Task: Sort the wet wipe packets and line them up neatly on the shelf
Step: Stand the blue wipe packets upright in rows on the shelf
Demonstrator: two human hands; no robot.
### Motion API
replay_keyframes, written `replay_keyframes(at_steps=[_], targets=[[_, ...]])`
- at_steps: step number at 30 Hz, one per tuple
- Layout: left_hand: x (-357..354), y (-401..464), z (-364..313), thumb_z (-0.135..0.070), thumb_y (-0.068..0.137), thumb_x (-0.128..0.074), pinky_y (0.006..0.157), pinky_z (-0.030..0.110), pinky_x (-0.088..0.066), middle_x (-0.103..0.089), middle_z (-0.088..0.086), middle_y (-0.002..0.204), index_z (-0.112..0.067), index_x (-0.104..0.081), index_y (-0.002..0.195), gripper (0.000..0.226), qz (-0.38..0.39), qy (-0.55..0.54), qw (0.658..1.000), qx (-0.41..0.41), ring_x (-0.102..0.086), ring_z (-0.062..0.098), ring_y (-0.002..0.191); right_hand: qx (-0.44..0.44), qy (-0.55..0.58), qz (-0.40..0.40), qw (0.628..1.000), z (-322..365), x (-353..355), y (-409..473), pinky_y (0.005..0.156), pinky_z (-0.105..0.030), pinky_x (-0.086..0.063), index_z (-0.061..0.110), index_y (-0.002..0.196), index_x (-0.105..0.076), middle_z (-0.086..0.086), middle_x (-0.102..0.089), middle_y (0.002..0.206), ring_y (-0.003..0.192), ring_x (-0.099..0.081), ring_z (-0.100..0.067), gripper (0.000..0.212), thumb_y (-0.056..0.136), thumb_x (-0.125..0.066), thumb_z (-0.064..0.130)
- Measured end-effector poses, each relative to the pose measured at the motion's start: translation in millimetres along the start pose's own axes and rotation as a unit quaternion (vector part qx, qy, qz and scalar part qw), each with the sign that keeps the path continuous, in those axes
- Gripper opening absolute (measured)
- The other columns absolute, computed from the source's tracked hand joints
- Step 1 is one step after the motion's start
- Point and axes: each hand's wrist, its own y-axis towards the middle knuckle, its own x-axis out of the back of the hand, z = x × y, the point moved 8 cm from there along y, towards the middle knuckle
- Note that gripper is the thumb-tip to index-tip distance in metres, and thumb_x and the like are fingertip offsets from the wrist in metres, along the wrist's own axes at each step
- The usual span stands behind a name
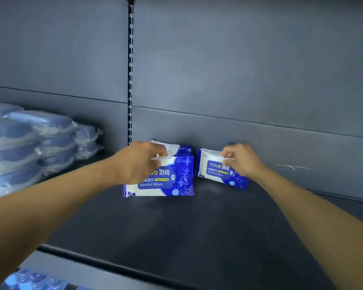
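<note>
Left hand (137, 164) is pinching the top edge of a blue-and-white "Alcohol Wipes" packet (164, 181), upright on the dark shelf (176, 227). At 3 o'clock, right hand (242, 162) is pinching a matching second packet (215, 170).

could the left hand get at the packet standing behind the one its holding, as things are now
Probably not directly. The left hand is gripping the front packet, which stands right before the rear packet and hides most of it. Only its top edge shows, so reaching over might work.
</note>
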Motion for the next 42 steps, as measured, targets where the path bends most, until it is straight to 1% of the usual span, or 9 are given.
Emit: replay_keyframes(at_steps=[3,7,12,21,28,31,34,37,42], targets=[[-5.6,5.3,0.5,-0.017,0.097,-0.047,0.068,0.028,-0.043,-0.062,0.002,0.089,-0.026,-0.054,0.096,0.011,0.005,-0.002,1.000,0.004,-0.053,0.021,0.074,0.011,-0.034,0.001,0.999,-7.6,-11.5,8.3,0.074,-0.032,-0.049,0.022,0.089,-0.067,0.001,-0.068,0.091,0.085,-0.061,-0.021,0.013,0.078,-0.072,0.018],[-8.5,9.2,-2.7,-0.017,0.096,-0.049,0.076,0.033,-0.047,-0.062,0.002,0.089,-0.030,-0.049,0.089,0.015,0.004,-0.008,1.000,-0.001,-0.054,0.022,0.078,0.052,-0.153,-0.004,0.987,-4.9,-16.7,6.2,0.076,-0.029,-0.040,0.022,0.111,-0.058,0.001,-0.063,0.110,0.099,-0.058,-0.025,0.038,0.077,-0.073,0.026],[-9.0,12.4,-8.0,-0.015,0.096,-0.049,0.063,0.024,-0.039,-0.062,-0.003,0.085,-0.030,-0.050,0.085,0.019,0.002,-0.032,0.999,-0.018,-0.051,0.016,0.072,0.049,-0.101,-0.034,0.993,-3.6,-14.7,9.8,0.075,-0.037,-0.049,0.016,0.103,-0.047,-0.003,-0.052,0.112,0.095,-0.058,-0.027,0.045,0.071,-0.079,0.019],[-16.1,28.8,-41.3,-0.016,0.096,-0.049,0.074,0.033,-0.049,-0.064,-0.004,0.086,-0.027,-0.055,0.085,0.016,0.015,-0.055,0.997,-0.061,-0.058,0.017,0.078,0.033,-0.159,-0.092,0.982,-12.8,-2.3,1.9,0.086,-0.036,-0.045,0.013,0.114,-0.050,-0.007,-0.045,0.121,0.117,-0.043,-0.023,0.057,0.071,-0.079,0.035],[-44.0,72.5,-103.9,-0.011,0.096,-0.047,0.074,0.030,-0.047,-0.062,0.000,0.093,-0.023,-0.056,0.091,0.016,0.036,-0.060,0.991,-0.116,-0.057,0.021,0.083,0.014,-0.045,-0.145,0.988,-48.1,38.2,-14.8,0.084,-0.041,-0.050,0.011,0.116,-0.052,-0.010,-0.047,0.124,0.111,-0.052,-0.027,0.043,0.078,-0.071,0.014],[-69.7,98.4,-115.3,-0.011,0.095,-0.047,0.079,0.031,-0.047,-0.060,0.001,0.095,-0.017,-0.059,0.096,0.014,0.059,-0.029,0.991,-0.118,-0.055,0.023,0.087,-0.002,-0.008,-0.131,0.991,-65.6,41.6,-20.0,0.088,-0.044,-0.049,0.010,0.114,-0.055,-0.012,-0.049,0.122,0.102,-0.058,-0.031,0.032,0.083,-0.061,0.007],[-92.9,118.6,-106.8,-0.009,0.093,-0.047,0.085,0.039,-0.049,-0.060,0.003,0.101,-0.013,-0.061,0.103,0.018,0.072,0.011,0.993,-0.092,-0.056,0.026,0.090,-0.003,0.010,-0.098,0.995,-76.1,35.6,-24.4,0.092,-0.034,-0.045,0.008,0.114,-0.056,-0.013,-0.050,0.121,0.103,-0.058,-0.028,0.025,0.090,-0.052,0.003],[-104.1,131.2,-95.4,-0.007,0.094,-0.047,0.081,0.037,-0.048,-0.061,0.004,0.108,-0.015,-0.060,0.109,0.022,0.061,0.025,0.996,-0.063,-0.053,0.024,0.087,0.005,0.034,-0.053,0.998,-75.1,25.5,-30.4,0.086,-0.022,-0.038,0.011,0.115,-0.056,-0.007,-0.053,0.120,0.105,-0.055,-0.019,0.021,0.096,-0.048,0.014],[-111.1,139.4,-91.9,-0.012,0.097,-0.045,0.071,0.028,-0.037,-0.061,0.004,0.105,-0.019,-0.057,0.113,0.021,0.045,0.024,0.998,-0.046,-0.046,0.017,0.074,-0.060,0.157,0.074,0.983,-73.0,-4.5,-33.0,0.091,-0.028,-0.045,0.021,0.120,-0.050,0.005,-0.056,0.112,0.101,-0.057,-0.011,0.033,0.090,-0.059,0.031]])
